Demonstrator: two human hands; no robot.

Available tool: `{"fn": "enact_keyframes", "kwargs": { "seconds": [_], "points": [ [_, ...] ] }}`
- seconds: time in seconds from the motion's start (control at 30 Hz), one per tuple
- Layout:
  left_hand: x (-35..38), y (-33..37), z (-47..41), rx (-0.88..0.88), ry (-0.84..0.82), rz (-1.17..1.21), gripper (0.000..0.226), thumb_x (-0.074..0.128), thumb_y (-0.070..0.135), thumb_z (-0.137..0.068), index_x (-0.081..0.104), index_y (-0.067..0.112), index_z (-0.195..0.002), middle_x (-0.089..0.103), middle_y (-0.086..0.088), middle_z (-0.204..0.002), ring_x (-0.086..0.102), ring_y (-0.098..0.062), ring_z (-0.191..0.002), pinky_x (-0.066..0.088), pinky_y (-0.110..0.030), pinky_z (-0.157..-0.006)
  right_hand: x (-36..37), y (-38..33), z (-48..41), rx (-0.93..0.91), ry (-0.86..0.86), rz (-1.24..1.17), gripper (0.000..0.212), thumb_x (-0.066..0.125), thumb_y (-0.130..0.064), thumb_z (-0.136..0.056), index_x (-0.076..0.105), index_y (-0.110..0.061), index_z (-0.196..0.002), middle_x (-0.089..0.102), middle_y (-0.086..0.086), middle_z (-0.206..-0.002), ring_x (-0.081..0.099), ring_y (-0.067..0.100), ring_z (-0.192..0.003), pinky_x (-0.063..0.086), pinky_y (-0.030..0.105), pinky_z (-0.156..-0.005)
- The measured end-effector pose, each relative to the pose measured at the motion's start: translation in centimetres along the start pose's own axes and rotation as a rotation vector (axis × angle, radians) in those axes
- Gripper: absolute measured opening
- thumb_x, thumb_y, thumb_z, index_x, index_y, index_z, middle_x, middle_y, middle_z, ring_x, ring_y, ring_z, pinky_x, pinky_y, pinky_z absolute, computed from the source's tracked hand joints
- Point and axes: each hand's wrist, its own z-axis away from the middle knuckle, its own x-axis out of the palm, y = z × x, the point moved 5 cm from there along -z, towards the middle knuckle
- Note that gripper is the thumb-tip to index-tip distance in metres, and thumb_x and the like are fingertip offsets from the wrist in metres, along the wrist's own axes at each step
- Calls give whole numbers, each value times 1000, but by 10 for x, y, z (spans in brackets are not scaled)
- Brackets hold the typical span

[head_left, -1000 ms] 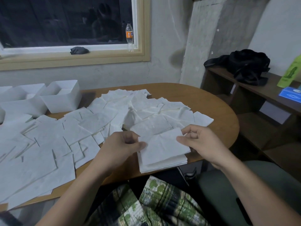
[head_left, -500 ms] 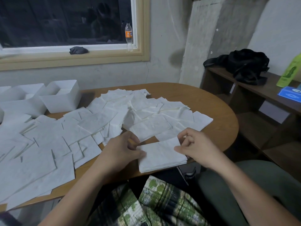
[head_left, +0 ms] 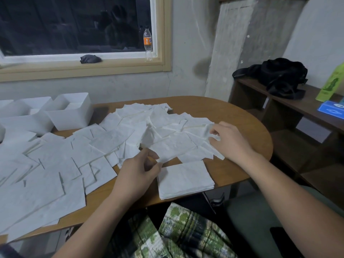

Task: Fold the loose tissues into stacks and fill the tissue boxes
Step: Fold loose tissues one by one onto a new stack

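Your hands have left the folded stack (head_left: 186, 178), lying at the near edge of the desk (head_left: 232, 170); right hand (head_left: 229, 142) pinches a loose tissue (head_left: 208, 131), left hand (head_left: 141, 168) nips the corner of another sheet (head_left: 171, 148): next fold starting.

Left hand (head_left: 141, 165), right hand (head_left: 229, 143) off stack (head_left: 186, 178), now pinching loose tissues (head_left: 173, 146).

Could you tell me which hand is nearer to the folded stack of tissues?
Left. The left hand sits at the folded stack's far-left corner; the right hand is farther back, pinching a loose tissue.
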Motion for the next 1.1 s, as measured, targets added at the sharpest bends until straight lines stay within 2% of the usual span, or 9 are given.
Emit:
{"fn": "enact_keyframes", "kwargs": {
  "seconds": [0.07,0.2,0.37,0.47,0.57,0.63,0.73,0.9,1.1],
  "points": [
    [0,0,1,7,6,9,11,75,36,-97,65,36,-101,72,16,-74,66,-3,-75,43,-21,-61,3,0,-11,-25,-23,30,16,64,-31,-102,70,-22,-114,60,-7,-108,56,16,-99,53,37,-77],
    [1,-2,2,17,3,1,10,74,40,-98,65,37,-102,72,11,-73,67,-4,-73,49,-29,-61,14,-1,-24,-8,-97,70,14,62,-31,-102,71,-22,-109,60,-7,-109,56,17,-98,42,32,-72],
    [1,-5,1,4,11,0,9,73,42,-97,66,37,-98,71,9,-74,67,-5,-74,57,-40,-67,24,0,-29,20,-187,135,13,62,-36,-101,68,-25,-98,63,-7,-109,60,19,-93,44,32,-71],
    [2,-6,0,0,16,-8,8,73,42,-96,67,36,-97,71,8,-74,67,-6,-75,57,-41,-70,25,-1,-32,41,-167,170,13,62,-29,-98,65,-23,-87,65,-4,-104,60,21,-87,45,33,-68],
    [1,-6,1,-9,17,3,9,72,43,-97,68,35,-95,72,10,-75,68,-4,-76,57,-42,-71,24,-6,-31,25,-155,229,17,56,-21,-100,66,-16,-87,64,0,-98,59,23,-83,47,34,-68],
    [1,-6,1,-14,19,10,9,72,43,-97,69,35,-95,72,11,-75,68,-4,-76,58,-42,-71,22,-9,-29,13,-143,223,18,53,-19,-101,64,-16,-86,63,1,-94,57,22,-82,43,35,-74],
    [0,-7,1,-18,21,20,8,72,41,-97,68,35,-93,72,12,-75,68,-3,-76,57,-38,-70,10,-13,-26,-6,-78,171,17,56,-20,-101,59,-21,-85,58,-4,-87,53,20,-80,48,40,-91],
    [-1,-4,2,-20,26,46,7,73,38,-98,68,35,-95,74,17,-77,68,0,-78,49,-26,-65,-15,-27,-9,-57,15,93,13,59,-21,-103,63,-19,-91,60,-4,-91,52,18,-86,33,29,-79],
    [-4,1,0,-41,36,137,15,78,33,-95,67,36,-105,74,18,-87,68,-2,-85,48,-22,-71,-35,-48,20,-132,-19,-128,14,66,-24,-97,62,-31,-85,63,-16,-91,62,15,-94,54,37,-82]
  ]
}}
